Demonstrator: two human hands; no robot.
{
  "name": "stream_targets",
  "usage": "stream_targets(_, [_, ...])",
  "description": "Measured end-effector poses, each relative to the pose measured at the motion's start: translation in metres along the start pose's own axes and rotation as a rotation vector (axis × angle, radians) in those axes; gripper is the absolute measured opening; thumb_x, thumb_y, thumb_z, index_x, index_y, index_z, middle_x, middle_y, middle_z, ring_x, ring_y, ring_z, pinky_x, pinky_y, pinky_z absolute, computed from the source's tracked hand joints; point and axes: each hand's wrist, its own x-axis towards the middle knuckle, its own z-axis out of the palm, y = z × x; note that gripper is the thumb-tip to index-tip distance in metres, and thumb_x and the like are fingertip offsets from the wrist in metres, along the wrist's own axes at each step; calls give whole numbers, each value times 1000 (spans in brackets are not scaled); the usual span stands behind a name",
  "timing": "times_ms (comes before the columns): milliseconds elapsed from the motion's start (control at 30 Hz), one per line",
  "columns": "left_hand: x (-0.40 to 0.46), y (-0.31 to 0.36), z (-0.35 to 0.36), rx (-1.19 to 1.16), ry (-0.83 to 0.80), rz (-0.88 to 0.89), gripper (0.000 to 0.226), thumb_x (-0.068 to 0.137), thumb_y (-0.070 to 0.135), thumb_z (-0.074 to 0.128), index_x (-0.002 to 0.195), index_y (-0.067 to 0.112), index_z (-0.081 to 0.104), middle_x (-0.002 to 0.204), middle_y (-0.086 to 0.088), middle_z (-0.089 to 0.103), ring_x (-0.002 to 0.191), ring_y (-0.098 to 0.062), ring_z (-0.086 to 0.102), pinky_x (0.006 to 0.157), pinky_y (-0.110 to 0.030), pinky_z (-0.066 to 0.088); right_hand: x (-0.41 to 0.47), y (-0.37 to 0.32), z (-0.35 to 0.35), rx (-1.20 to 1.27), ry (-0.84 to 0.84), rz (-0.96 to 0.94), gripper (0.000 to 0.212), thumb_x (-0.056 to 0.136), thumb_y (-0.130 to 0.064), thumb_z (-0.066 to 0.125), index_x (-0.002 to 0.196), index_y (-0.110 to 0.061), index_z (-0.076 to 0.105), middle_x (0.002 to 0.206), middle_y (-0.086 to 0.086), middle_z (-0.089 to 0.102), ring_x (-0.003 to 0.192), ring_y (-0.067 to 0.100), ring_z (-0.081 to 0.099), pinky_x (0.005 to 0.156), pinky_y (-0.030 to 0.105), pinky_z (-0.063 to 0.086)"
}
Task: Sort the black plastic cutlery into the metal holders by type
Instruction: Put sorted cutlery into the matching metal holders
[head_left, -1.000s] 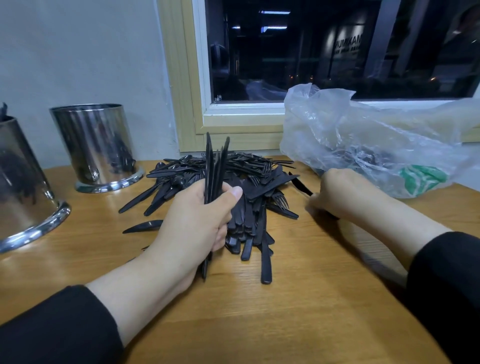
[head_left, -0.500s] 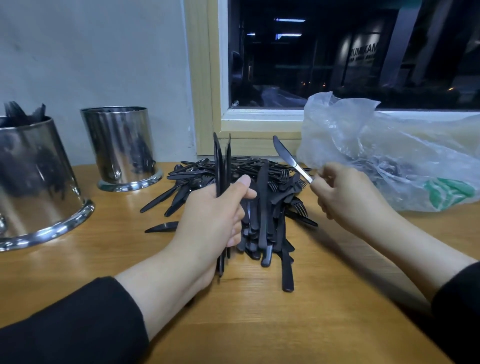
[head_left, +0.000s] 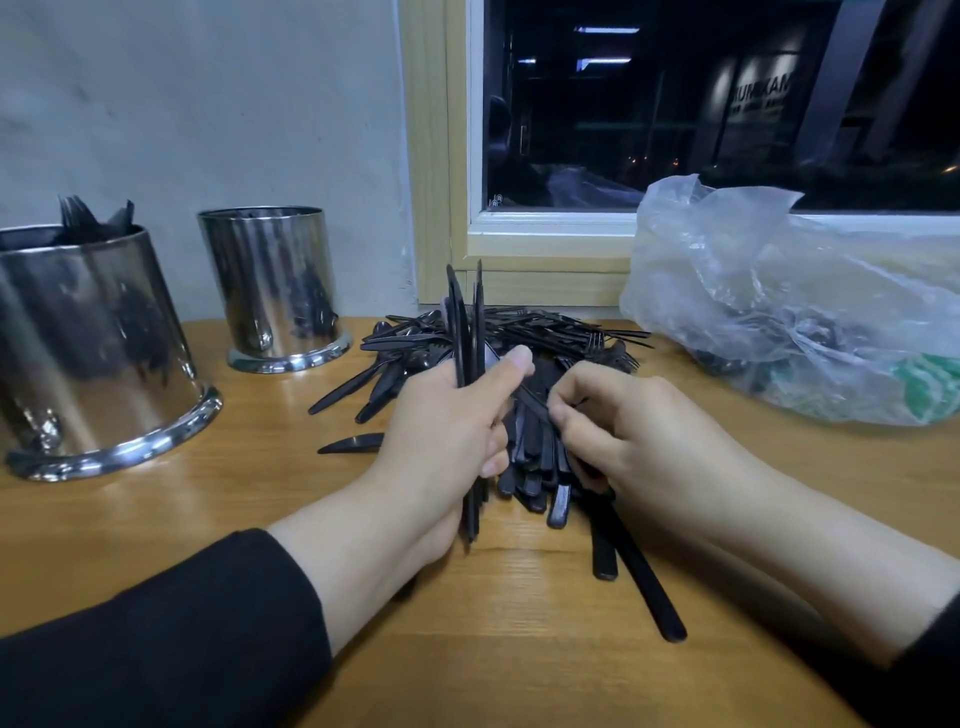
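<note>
Far left: big metal holder (head_left: 98, 353) on the wooden table (head_left: 218, 519), black forks sticking out of its top. Right of it and further back, a smaller metal holder (head_left: 272, 286) near the wall; contents hard to make out. One loose knife (head_left: 350, 444) lies flat on the table, just left of the hands. Left hand (head_left: 447, 431) has its fingers curled round a bundle of knives (head_left: 466, 332), thumb pressed over the front, bundle held roughly upright with blades up and handle ends poking out below the palm. Behind and between the hands sits the pile of black cutlery (head_left: 519, 338), mixed knives and forks, handles fanning toward the camera. Right hand (head_left: 639, 436) is just beside the left, almost touching, fingertips bunched and pinching a single knife (head_left: 644, 582) whose handle runs back down toward the table edge; blade end points at the left hand's bundle. Far right: clear plastic bag (head_left: 789, 306) under the window (head_left: 701, 104), more black cutlery visible inside.
</note>
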Motion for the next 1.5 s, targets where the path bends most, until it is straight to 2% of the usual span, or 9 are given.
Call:
stream_targets(133, [3, 4, -2, 60, 81, 63, 32, 104, 36, 58, 87, 9, 62, 55, -3, 37, 45, -15, 34, 42, -23, 31, 6, 4, -18, -186, 57, 56, 46, 95, -58, 49, 71, -20, 56, 55, -2, 54, 48, 8, 47, 51, 28, 38])
stream_targets(200, [5, 5, -5, 114, 123, 118, 38, 105, 38, 55, 80, 10, 61, 57, -7, 47, 46, -17, 44, 44, -26, 38, 6, 9, -34, -316, -93, 140, 59, 86, -71, 49, 63, -17, 54, 49, -5, 43, 43, 9, 37, 45, 21, 28])
stream_targets(267, [5, 6, -6, 117, 131, 134, 39, 106, 38, 51, 81, 10, 62, 64, -8, 63, 54, -20, 60, 49, -29, 48, 4, 14, -43, -374, -279, 224, 63, 76, -78, 55, 64, -17, 64, 50, -4, 51, 44, 9, 43, 46, 25, 36])
stream_targets(367, [2, 8, -4, 26, 77, 124, 29, 108, 33, 49, 97, 9, 60, 64, -5, 65, 56, -23, 64, 54, -31, 54, 1, 14, -39, -356, -448, 287, 49, 75, -74, 66, 72, -25, 74, 65, -10, 68, 61, 5, 60, 63, 28, 50])
stream_targets(567, [2, 4, -3, 108, 85, 150, 22, 107, 31, 52, 106, 12, 64, 58, 7, 41, 47, -13, 41, 49, -28, 43, 0, 5, -30, -223, -495, 294, 39, 84, -52, 72, 76, -14, 68, 58, -5, 56, 56, 9, 50, 58, 27, 43])
stream_targets(1033, [2, 5, -2, 32, 67, 88, 15, 103, 26, 59, 90, 18, 58, 55, 9, 36, 48, -10, 32, 45, -24, 31, -1, 11, -31, 35, -431, 424, 23, 86, -27, 69, 67, -19, 60, 54, -2, 51, 55, 19, 41, 51, 26, 33])
stream_targets(1233, [1, 4, -3, 44, 16, 58, 26, 100, 36, 63, 100, 10, 66, 54, 11, 33, 48, -10, 31, 46, -24, 29, 2, 9, -39, 443, -176, 116, 40, 96, -25, 65, 64, -10, 46, 56, 3, 35, 50, 15, 30, 48, 22, 29])
stream_targets(1367, [-4, 4, 4, 41, -134, 61, 23, 98, 31, 67, 87, 11, 67, 58, 5, 36, 51, -12, 31, 47, -26, 29, 3, 4, -23, 271, -126, -30, 35, 93, -34, 67, 65, -18, 53, 53, -9, 44, 52, 6, 37, 52, 22, 31])
stream_targets(1500, [-4, 5, 3, 72, -117, 106, 26, 100, 24, 64, 104, -2, 65, 64, -1, 42, 53, -13, 34, 47, -25, 31, 2, 4, -14, 259, -73, -20, 34, 94, -40, 63, 69, -18, 62, 54, -6, 47, 53, 9, 41, 55, 28, 35])
